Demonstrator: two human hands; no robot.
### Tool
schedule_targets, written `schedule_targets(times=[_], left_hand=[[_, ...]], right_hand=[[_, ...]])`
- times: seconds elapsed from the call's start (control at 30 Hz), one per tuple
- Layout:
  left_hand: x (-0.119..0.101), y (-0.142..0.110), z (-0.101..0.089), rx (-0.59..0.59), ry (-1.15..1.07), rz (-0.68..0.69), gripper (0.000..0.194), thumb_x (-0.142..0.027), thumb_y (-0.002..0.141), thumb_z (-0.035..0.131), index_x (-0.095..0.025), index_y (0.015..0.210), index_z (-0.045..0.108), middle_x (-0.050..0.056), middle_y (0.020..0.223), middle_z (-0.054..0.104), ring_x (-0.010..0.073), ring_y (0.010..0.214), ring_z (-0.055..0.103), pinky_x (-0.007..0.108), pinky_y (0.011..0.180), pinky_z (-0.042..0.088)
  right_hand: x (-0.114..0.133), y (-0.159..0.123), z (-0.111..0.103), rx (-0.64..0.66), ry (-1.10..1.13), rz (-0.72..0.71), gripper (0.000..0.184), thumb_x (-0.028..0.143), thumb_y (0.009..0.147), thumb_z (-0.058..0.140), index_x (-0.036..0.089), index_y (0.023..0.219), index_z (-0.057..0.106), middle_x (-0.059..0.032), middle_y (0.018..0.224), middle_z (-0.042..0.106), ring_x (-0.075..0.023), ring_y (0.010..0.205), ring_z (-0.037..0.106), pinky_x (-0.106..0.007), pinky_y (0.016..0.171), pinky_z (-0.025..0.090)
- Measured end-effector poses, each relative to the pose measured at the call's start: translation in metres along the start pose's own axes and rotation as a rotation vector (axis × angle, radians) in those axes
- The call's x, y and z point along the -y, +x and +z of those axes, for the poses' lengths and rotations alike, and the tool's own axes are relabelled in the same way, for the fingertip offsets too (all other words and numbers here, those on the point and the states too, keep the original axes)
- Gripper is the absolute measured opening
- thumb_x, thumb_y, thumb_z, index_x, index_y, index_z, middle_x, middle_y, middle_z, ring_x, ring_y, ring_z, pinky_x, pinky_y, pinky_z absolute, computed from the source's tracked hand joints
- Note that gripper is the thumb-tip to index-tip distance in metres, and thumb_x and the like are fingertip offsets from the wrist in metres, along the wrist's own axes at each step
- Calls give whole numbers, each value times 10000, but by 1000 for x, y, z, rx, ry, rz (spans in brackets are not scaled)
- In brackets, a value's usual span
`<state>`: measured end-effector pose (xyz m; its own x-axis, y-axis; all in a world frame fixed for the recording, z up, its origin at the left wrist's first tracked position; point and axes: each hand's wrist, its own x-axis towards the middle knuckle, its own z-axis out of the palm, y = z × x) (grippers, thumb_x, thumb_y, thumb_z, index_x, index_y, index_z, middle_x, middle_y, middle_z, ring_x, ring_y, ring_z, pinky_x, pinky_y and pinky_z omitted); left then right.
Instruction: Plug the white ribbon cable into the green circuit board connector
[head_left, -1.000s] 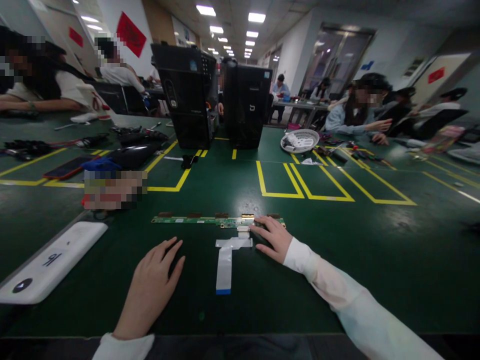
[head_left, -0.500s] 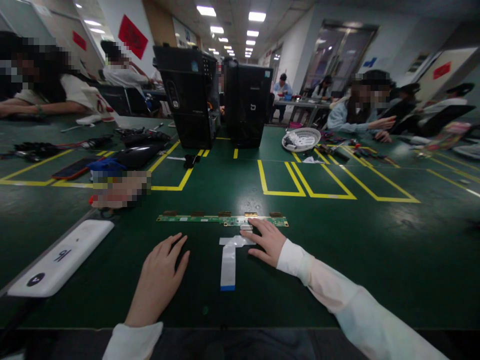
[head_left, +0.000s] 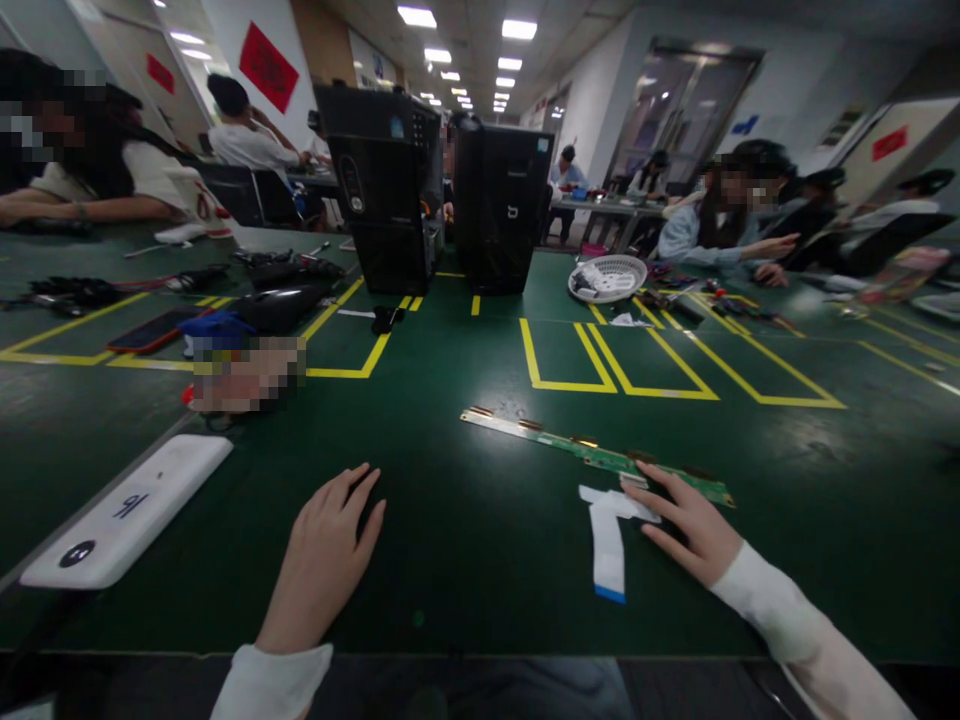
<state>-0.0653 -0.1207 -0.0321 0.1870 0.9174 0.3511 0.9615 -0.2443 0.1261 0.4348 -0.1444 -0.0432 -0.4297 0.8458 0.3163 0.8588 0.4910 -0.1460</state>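
A long, narrow green circuit board point(head_left: 555, 441) lies slanted on the table, its right end nearer to me. My right hand point(head_left: 686, 522) rests on the board's right part, fingers spread, fingertips touching it near a pale connector point(head_left: 634, 481). A white flat ribbon cable point(head_left: 607, 545) with a blue end lies just below that connector, partly under my fingers; whether it is plugged in I cannot tell. My left hand point(head_left: 324, 545) lies on the bare green tabletop to the left, fingers loosely apart, holding nothing.
A white power bank-like box point(head_left: 135, 515) lies at the left. Two black computer towers point(head_left: 487, 210) stand at the back. A white basket point(head_left: 609, 278) is right of them. Cables and a blue bundle point(head_left: 217, 328) lie at the left. Co-workers point(head_left: 720, 220) sit around the table.
My right hand has slid the circuit board and ribbon cable to the right and turned the board to a slant. My left hand has stayed nearly in place.
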Motion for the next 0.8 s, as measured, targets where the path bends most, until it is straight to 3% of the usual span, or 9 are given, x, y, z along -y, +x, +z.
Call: schedule_targets(times=[0.1, 0.33, 0.53, 0.67, 0.8], left_hand=[[0, 1, -1, 6, 2, 1, 502, -450, 945, 372, -143, 1296, 559, 157, 1338, 565, 315, 1223, 528, 495, 990, 465], [-3, 1, -4, -8, -8, -3, 495, -450, 948, 353, -157, 1283, 570, 159, 1315, 581, 316, 1207, 541, 498, 978, 472], [-2, 0, -4, 6, 12, 7, 499, -437, 947, 367, -129, 1288, 563, 162, 1318, 573, 310, 1198, 541, 481, 1000, 458], [-1, 1, -3, 2, 17, 14, 491, -423, 951, 368, -123, 1285, 564, 160, 1319, 569, 307, 1205, 531, 476, 1009, 450], [0, 1, -2, 5, 14, 13, 491, -433, 948, 376, -133, 1294, 554, 158, 1333, 561, 311, 1211, 526, 486, 999, 456]], right_hand=[[-30, -40, -15, -28, -7, 143, 456, 468, 937, 403, 256, 1287, 603, -121, 1428, 452, -281, 1294, 466, -477, 1036, 435], [-79, -108, -50, -38, 18, 550, 456, 491, 825, 454, 271, 1168, 660, -122, 1423, 447, -315, 1321, 436, -478, 1137, 308], [-125, -149, -56, -26, -78, 627, 445, 501, 777, 427, 307, 1091, 676, -148, 1293, 547, -327, 1353, 384, -493, 1117, 315], [-139, -167, -55, 22, -272, 599, 445, 424, 732, 385, 289, 1027, 689, -222, 1254, 553, -389, 1325, 389, -576, 1045, 331], [-146, -165, -56, 147, -414, 655, 513, 383, 652, 439, 251, 1090, 670, -191, 1317, 537, -417, 1247, 457, -571, 1004, 388]])
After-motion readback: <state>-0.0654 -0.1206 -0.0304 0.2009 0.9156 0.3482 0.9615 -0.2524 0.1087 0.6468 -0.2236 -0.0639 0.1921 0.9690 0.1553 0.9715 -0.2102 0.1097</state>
